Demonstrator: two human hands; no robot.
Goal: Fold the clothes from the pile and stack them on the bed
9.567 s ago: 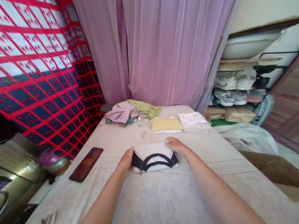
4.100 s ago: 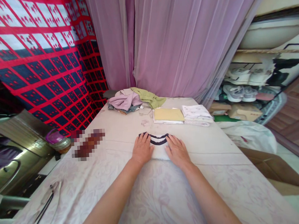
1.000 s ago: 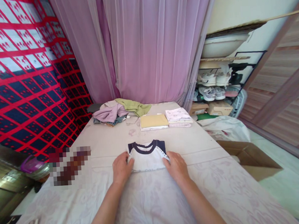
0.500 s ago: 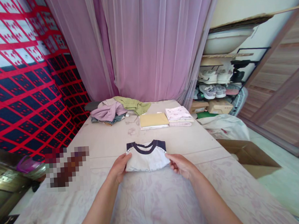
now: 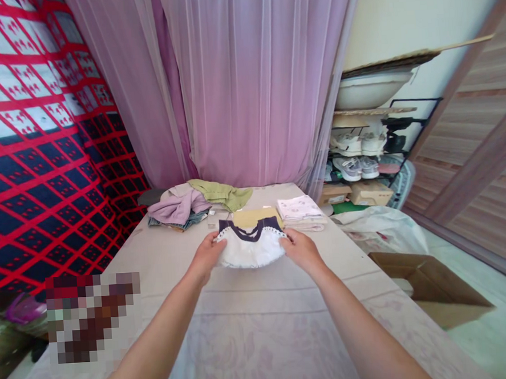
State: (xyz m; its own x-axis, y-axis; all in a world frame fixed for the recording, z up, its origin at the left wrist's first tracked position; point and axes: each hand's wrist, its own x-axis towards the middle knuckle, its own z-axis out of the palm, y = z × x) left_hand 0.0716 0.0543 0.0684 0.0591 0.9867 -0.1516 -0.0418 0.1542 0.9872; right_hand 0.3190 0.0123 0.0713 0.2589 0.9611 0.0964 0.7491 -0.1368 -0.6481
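A folded white shirt point(image 5: 252, 255) with a dark navy neckline and shoulders hangs between my two hands, sagging a little in the middle. My left hand point(image 5: 208, 255) pinches its left edge, thumb on top. At the opposite edge my right hand point(image 5: 302, 248) grips it the same way. Just behind the shirt lies a folded yellow cloth point(image 5: 254, 217), partly covered by the shirt's collar in this view. To the right of that sits a stack of folded pale pink printed cloths point(image 5: 300, 208).
A loose heap of clothes, with a mauve garment point(image 5: 179, 206) and a green one point(image 5: 221, 194), lies at the back left of the bed point(image 5: 261, 326). An open cardboard box point(image 5: 430, 279) stands on the floor at right, below a shoe rack point(image 5: 358, 154). Purple curtains point(image 5: 247, 87) hang behind.
Both hands have lifted the folded shirt off the bed and carried it forward, towards the folded yellow cloth. The camera view has tilted upward slightly.
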